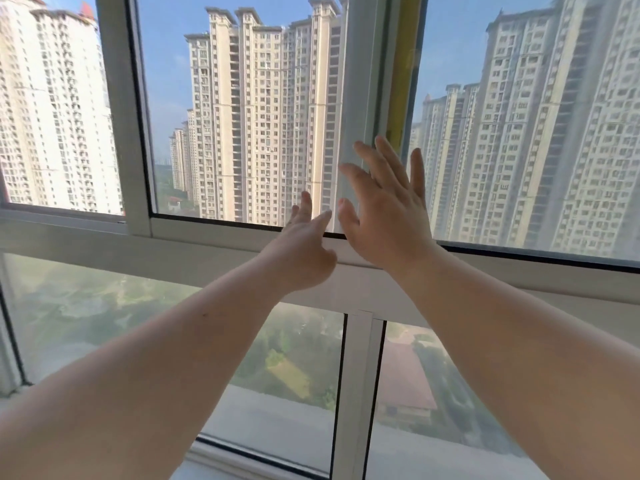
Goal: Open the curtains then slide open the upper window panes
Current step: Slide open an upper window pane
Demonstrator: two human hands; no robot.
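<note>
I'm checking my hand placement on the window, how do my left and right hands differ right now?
The right hand is raised with fingers spread, reaching the upright window frame; the left hand sits lower, fingers pointing forward near the bottom rail. Both are open and hold nothing.

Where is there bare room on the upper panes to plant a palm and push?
Free: the middle pane's glass, between the left white upright and the central upright, and the right pane beyond the yellow strip. Crowded: the foot of the central upright, where the left hand and right hand sit close together.
</note>
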